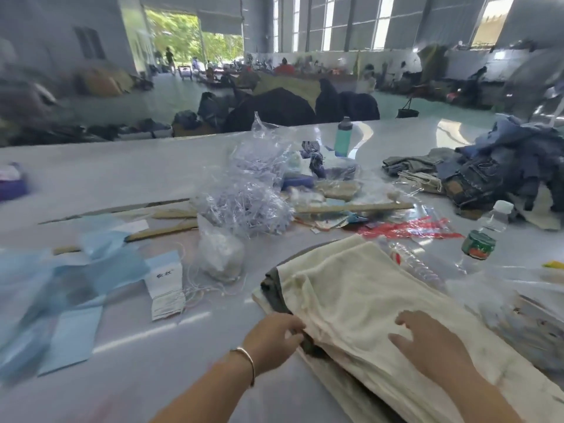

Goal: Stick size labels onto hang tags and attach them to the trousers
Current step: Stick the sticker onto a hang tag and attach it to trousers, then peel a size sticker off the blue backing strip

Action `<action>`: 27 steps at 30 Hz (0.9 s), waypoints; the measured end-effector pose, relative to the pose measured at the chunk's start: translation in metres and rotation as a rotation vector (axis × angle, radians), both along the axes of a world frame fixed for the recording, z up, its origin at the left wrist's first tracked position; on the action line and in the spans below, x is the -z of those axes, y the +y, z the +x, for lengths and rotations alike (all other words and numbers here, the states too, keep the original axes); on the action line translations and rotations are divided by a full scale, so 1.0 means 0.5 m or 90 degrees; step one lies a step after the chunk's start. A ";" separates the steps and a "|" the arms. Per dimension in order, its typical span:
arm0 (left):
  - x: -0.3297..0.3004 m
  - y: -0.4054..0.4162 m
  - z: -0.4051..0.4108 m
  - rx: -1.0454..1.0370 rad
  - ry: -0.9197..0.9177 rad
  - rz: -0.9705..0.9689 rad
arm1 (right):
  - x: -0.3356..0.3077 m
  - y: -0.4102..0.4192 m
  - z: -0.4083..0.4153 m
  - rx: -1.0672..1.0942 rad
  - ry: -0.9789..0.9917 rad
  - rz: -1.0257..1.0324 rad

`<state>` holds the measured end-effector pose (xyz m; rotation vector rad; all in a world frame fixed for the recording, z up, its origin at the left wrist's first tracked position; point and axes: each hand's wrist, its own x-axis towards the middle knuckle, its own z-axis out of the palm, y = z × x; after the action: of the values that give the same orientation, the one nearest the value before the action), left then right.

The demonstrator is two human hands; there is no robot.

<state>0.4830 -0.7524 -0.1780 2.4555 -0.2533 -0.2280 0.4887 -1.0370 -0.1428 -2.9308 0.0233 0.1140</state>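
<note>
Far left of the worktop [91, 166]: blue sheets [73, 337] spread out, blurred w/ motion. Just right of them a white hang tag [166, 288] w/ printed text, thin strings trailing off its right edge. Next over, a clear bag of white stuff [221, 254], and behind it a big clear bag stuffed w/ tangled tag strings [244, 206]. My left hand [276, 334], bangle [247, 361] on the wrist, is at the left edge of the trousers stack: fingers curled in, pinching the edge of the layers near a darker grey pair underneath. Cream trousers [345, 294] lie folded in front of me, running toward bottom right. My right hand [427, 340] rests flat on top of them, fingers spread & relaxed, gripping nothing. Behind the stack, an empty plastic bottle [418, 264] on its side, then an upright one w/ green/red label [482, 236]. Teal bottle [343, 137] further back, denim pile [494, 172] far right.
</note>
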 end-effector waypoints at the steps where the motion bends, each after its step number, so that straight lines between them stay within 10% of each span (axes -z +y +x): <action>1: -0.008 0.051 -0.027 -0.044 -0.016 -0.013 | -0.007 0.053 -0.002 -0.023 -0.037 0.065; 14: -0.154 0.884 -0.700 -0.833 -0.253 -0.015 | -0.096 0.987 -0.249 -0.489 0.112 0.544; 27: -0.152 1.457 -0.842 -0.770 -0.043 0.374 | -0.134 1.701 -0.547 -0.594 0.336 0.678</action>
<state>0.0618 -0.0239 -0.1018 2.6808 1.4125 0.3588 0.2154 -0.1865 -0.0758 -1.5871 -0.9730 0.7465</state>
